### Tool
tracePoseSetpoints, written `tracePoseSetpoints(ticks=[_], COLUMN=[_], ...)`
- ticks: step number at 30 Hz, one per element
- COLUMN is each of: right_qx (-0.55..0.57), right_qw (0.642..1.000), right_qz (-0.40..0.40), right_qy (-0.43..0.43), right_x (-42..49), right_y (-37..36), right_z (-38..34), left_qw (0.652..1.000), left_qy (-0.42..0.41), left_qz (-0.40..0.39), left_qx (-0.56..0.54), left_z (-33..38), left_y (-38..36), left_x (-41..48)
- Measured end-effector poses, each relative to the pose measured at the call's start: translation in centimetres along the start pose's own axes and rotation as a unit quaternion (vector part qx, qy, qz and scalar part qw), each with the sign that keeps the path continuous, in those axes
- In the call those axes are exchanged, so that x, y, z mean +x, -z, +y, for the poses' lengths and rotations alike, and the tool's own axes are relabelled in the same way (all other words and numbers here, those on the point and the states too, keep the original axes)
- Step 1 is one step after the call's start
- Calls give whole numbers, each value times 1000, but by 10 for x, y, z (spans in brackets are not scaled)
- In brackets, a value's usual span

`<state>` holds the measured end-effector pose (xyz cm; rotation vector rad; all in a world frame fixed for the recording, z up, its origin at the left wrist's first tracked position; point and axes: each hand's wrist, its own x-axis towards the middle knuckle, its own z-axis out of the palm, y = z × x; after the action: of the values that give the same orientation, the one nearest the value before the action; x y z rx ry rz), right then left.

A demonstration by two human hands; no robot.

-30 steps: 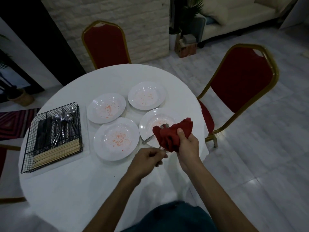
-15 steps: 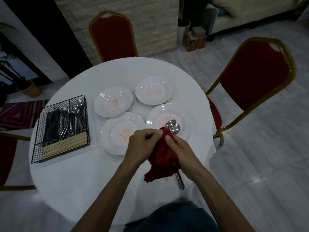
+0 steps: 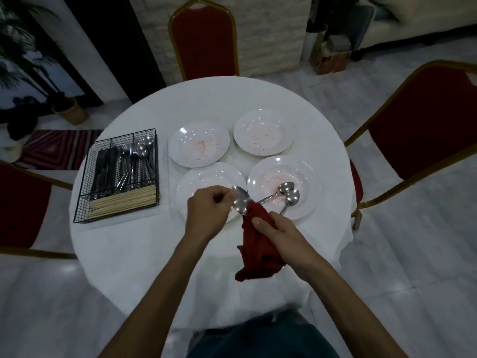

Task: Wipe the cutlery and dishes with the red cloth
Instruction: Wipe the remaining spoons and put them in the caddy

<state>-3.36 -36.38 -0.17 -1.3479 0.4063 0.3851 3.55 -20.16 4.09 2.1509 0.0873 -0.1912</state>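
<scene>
My left hand (image 3: 207,215) pinches the bowl end of a steel spoon (image 3: 241,202) over the near left plate (image 3: 198,184). My right hand (image 3: 280,236) grips the red cloth (image 3: 258,251), which is wrapped round the spoon's handle and hangs down over the table. Two more spoons (image 3: 289,192) lie in the near right plate (image 3: 311,177). Behind them stand the far left plate (image 3: 198,144) and the far right plate (image 3: 263,131). All the plates are white with reddish specks.
A black wire basket (image 3: 116,174) with knives, forks, spoons and chopsticks sits at the left of the round white table (image 3: 154,254). Red chairs with gold frames stand behind (image 3: 204,37), to the right (image 3: 426,120) and to the left (image 3: 20,210).
Both hands were bunched on the cloth round the spoon. Now the spoon's bowl shows bare at my left fingers, and the cloth has slid down along the handle with my right hand.
</scene>
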Motion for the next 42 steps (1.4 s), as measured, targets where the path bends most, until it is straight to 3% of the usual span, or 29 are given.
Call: tracePoseSetpoints(ticks=[6, 10, 14, 19, 24, 30, 36, 42], right_qx=[-46, -77, -97, -99, -123, -109, -69, -18], right_qw=[999, 995, 994, 995, 992, 990, 990, 988], right_qz=[2, -44, -23, 11, -7, 9, 74, 118], right_qy=[9, -34, -40, -20, -37, -88, -103, -103], right_x=[13, 10, 24, 52, 65, 87, 98, 110], right_y=[-41, -51, -85, -140, -182, -220, -229, -218], right_z=[2, 14, 8, -6, -4, 12, 19, 14], left_qw=[999, 994, 981, 956, 921, 937, 973, 985], left_qy=[24, 91, 123, 181, 242, 241, 209, 172], left_qz=[-24, 43, 105, -8, -12, 32, -26, -20], left_qx=[4, -42, -109, -230, -306, -252, -91, 7], left_z=[-27, -53, -71, -81, -112, -156, -183, -198], left_y=[16, 60, 77, 75, 114, 156, 182, 188], left_x=[-5, 8, 15, -2, 17, 78, 167, 247])
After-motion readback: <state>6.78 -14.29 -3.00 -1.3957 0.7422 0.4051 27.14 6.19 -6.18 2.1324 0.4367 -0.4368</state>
